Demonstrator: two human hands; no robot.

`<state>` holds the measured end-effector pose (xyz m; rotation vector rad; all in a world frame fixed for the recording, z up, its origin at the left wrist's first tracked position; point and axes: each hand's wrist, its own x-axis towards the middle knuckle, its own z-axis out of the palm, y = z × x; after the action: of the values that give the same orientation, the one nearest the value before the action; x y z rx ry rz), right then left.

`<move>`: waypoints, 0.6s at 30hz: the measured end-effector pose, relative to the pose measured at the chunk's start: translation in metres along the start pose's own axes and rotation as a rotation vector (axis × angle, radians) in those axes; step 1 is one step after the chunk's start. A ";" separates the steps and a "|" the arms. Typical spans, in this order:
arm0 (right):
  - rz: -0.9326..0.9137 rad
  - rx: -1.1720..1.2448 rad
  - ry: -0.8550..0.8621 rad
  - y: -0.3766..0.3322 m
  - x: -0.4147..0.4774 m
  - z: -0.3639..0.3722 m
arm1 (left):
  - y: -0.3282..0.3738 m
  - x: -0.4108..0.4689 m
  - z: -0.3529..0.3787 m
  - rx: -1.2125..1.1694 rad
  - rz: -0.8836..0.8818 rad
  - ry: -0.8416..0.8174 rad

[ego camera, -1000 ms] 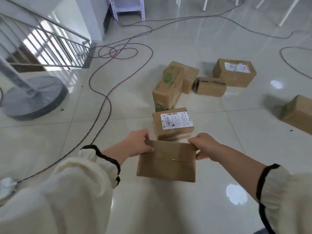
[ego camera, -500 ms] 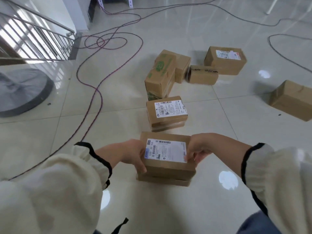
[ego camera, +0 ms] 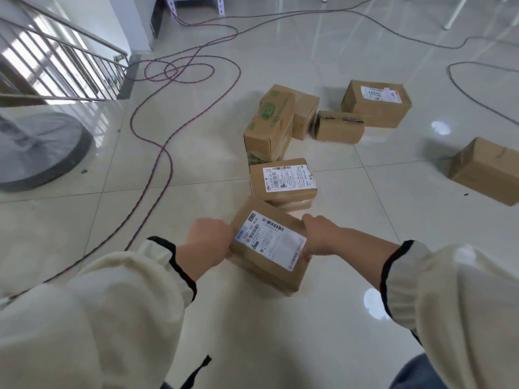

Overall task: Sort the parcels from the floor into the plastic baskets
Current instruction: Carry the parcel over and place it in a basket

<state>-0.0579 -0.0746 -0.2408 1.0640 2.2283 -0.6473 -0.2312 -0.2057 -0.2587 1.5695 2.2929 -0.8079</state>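
Note:
I hold a brown cardboard parcel with a white shipping label facing up, above the floor and turned at an angle. My left hand grips its left end and my right hand grips its right end. Just beyond it a second labelled parcel lies flat on the tiles. Farther back stand a parcel with green print, a plain one behind it, a small one and a labelled one. Another parcel lies at the right. No plastic basket is in view.
A purple cable snakes over the tiled floor on the left, and a grey cable curves at the far right. A round fan base sits at the left below a stair railing. White furniture legs stand at the back.
I turned the parcel over so that its label faces up, then lifted and rotated it clockwise. The view shifted slightly.

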 end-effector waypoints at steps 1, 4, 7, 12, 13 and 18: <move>0.004 -0.030 -0.024 -0.001 0.001 0.001 | -0.002 0.000 0.002 -0.062 -0.046 -0.024; 0.032 0.103 -0.229 -0.003 0.002 0.008 | -0.004 0.003 0.007 -0.539 -0.130 -0.196; 0.031 0.314 -0.433 -0.006 0.002 0.013 | -0.002 0.004 -0.001 -0.997 -0.204 -0.350; 0.045 0.342 -0.248 -0.005 0.005 0.011 | -0.001 -0.004 0.000 -1.021 -0.110 -0.363; 0.057 0.368 -0.212 -0.004 0.006 0.012 | 0.001 -0.005 0.002 -1.048 -0.104 -0.395; 0.116 0.519 -0.253 -0.003 0.012 0.020 | 0.004 0.000 0.007 -1.015 -0.070 -0.375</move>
<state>-0.0606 -0.0825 -0.2630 1.2603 1.8064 -1.2751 -0.2281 -0.2084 -0.2657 0.7886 1.9452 0.1024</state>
